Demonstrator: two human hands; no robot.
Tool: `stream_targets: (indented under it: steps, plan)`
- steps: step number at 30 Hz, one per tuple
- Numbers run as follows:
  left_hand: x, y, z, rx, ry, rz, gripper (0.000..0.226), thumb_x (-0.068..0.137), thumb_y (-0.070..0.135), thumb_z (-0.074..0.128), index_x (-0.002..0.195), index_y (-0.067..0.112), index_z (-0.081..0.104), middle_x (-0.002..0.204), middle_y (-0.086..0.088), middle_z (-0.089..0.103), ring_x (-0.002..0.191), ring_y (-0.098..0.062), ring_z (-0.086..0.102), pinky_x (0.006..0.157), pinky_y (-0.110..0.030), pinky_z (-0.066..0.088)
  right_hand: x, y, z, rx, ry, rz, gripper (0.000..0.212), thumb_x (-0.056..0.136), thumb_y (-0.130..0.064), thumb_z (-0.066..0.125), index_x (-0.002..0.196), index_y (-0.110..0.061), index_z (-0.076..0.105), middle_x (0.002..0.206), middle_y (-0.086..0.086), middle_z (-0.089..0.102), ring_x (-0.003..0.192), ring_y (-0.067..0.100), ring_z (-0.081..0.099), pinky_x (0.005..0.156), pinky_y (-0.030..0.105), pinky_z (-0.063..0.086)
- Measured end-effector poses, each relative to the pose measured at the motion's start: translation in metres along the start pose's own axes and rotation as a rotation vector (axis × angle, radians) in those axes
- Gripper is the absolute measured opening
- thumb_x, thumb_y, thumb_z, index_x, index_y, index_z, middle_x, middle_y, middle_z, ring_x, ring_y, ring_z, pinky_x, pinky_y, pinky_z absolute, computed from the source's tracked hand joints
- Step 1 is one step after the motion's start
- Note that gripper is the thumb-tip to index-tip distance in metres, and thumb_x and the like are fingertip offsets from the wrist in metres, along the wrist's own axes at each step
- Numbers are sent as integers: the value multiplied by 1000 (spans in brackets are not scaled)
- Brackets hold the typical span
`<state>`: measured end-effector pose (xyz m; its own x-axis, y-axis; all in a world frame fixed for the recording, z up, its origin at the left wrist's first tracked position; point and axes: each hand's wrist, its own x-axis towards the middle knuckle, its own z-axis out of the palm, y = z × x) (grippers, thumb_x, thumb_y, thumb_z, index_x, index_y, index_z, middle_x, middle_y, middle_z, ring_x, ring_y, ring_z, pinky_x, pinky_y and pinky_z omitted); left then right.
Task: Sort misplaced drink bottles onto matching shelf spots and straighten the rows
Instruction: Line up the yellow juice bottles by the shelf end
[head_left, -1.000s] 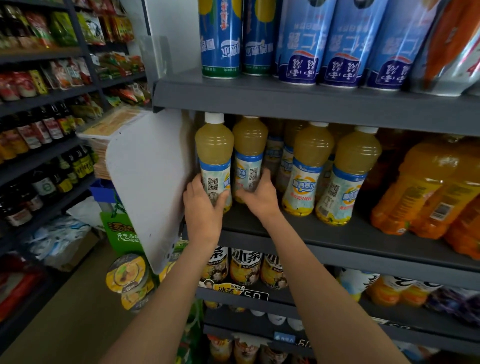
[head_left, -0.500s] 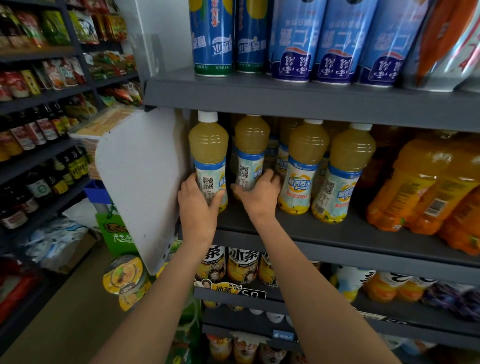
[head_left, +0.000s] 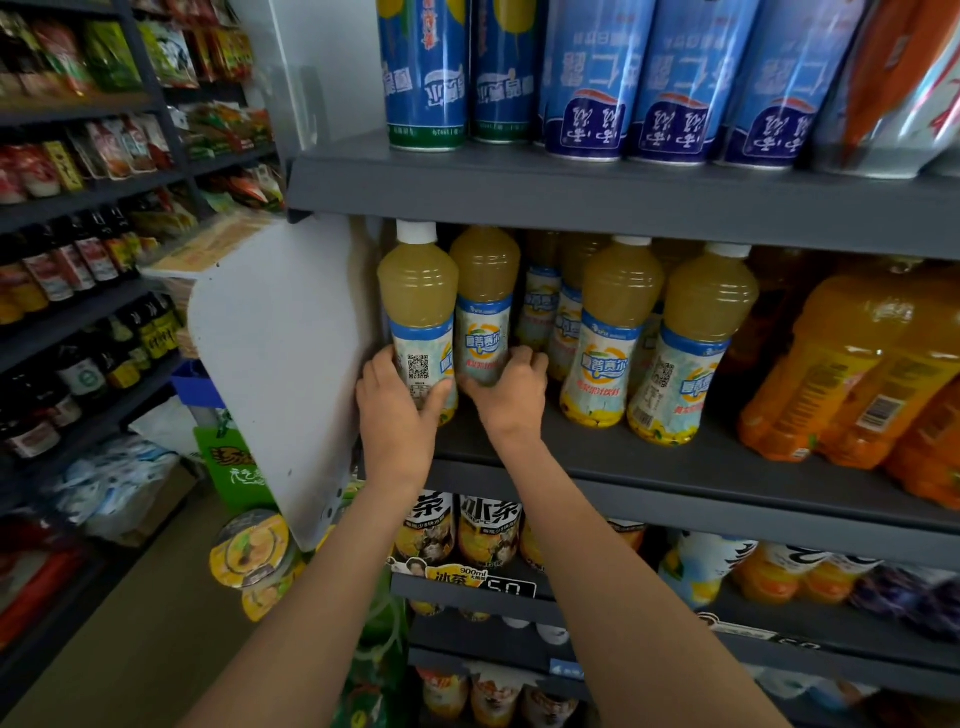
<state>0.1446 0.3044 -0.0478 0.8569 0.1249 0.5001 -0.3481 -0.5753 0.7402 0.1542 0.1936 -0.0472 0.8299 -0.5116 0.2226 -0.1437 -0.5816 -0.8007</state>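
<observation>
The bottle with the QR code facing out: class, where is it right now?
In the head view, the QR-code bottle stands at the left end of the middle shelf, beside the white side panel, gripped by the left hand.

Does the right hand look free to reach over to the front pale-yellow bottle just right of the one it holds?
Probably yes. The right hand grips the second bottle, and the neighbouring front bottle stands open at the shelf edge, nothing before it.
</observation>
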Motion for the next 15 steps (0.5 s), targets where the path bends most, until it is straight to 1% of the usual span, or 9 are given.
stream_targets:
  steps: [4,8,15]
  plan:
    - [0,0,-1,9,-2,-3,57,79,22,72,124,-2,47,119,-19,52,113,-32,46,93,-38,38,7,-4,3,-31,27,27,68,73,-29,78,121,1,40,131,17,38,122,35,41,98,42,41]
    - [0,0,0,5,0,-4,56,79,23,72,122,-3,48,117,-20,53,111,-32,47,92,-40,40,15,-9,4,-60,11,58,72,75,-30,76,126,-1,34,137,17,33,128,34,36,101,40,37]
    - [0,1,0,0,5,-19,58,80,24,72,124,-2,46,119,-20,52,113,-32,46,91,-38,37,22,-15,7,-121,-6,61,75,76,-34,75,128,-1,31,137,17,33,128,32,36,102,38,35]
